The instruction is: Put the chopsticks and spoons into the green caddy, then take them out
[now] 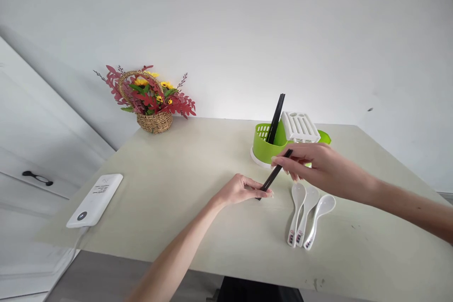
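My right hand point(314, 166) is closed in a pinch on the upper end of a pair of black chopsticks point(275, 174), which slant down to the left. My left hand point(240, 189) rests on the table with its fingers closed around the lower tips. Just behind stands a green cutlery holder point(264, 145) with a white slotted lid point(299, 126), and more black chopsticks point(276, 118) stand upright in it. Three white soup spoons point(307, 212) lie side by side on the table below my right hand.
A beige table point(184, 198) stands against a white wall. A woven basket of red and yellow flowers point(150, 99) sits at the back left. A white device with a cable point(95, 199) lies at the left edge. A white door with a black handle point(37, 178) is on the left.
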`<state>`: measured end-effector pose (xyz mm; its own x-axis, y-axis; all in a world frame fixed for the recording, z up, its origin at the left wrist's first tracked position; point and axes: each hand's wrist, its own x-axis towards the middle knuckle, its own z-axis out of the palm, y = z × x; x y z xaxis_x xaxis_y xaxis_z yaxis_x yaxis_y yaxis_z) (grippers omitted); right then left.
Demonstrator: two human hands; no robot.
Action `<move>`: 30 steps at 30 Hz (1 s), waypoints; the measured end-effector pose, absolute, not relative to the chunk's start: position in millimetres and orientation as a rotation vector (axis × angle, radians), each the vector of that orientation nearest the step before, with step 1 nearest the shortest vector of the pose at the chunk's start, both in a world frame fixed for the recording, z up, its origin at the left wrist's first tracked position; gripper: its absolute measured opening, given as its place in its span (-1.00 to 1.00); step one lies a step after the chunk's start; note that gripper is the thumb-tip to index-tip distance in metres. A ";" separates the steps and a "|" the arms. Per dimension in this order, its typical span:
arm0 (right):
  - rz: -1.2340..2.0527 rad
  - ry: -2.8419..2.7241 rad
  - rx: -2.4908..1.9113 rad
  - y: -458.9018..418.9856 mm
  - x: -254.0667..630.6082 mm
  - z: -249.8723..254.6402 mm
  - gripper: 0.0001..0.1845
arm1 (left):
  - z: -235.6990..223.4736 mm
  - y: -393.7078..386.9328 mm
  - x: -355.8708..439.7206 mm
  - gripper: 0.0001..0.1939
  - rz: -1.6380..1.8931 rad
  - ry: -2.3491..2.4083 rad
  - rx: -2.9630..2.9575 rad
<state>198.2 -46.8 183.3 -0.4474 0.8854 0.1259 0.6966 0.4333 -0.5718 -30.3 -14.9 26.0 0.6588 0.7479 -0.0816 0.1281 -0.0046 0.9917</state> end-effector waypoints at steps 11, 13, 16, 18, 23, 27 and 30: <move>0.527 -2.279 -1.247 -56.1 198.4 178.0 -0.40 | 19.1 -14.1 -31.2 -0.53 0.556 0.734 1.588; 0.505 -2.286 -1.258 -57.7 198.5 178.7 -0.38 | 19.3 -14.2 -31.4 -0.52 0.546 0.748 1.587; 0.509 -2.251 -1.283 -59.3 198.3 180.0 -0.44 | 18.9 -14.4 -31.3 -0.51 0.550 0.752 1.583; 0.517 -2.209 -1.302 -60.3 197.4 179.9 -0.49 | 18.0 -14.4 -31.3 -0.51 0.557 0.745 1.592; 0.450 -2.211 -1.302 -60.8 198.0 178.9 -0.50 | 14.2 -14.1 -31.7 -0.54 0.569 0.747 1.632; 0.372 -2.163 -1.325 -55.6 209.7 197.9 -0.49 | 10.8 -13.7 -31.2 -0.55 0.593 0.787 1.673; 0.283 -1.964 -1.395 -49.8 219.9 230.6 -0.48 | 10.5 -13.9 -30.3 -0.55 0.606 0.793 1.684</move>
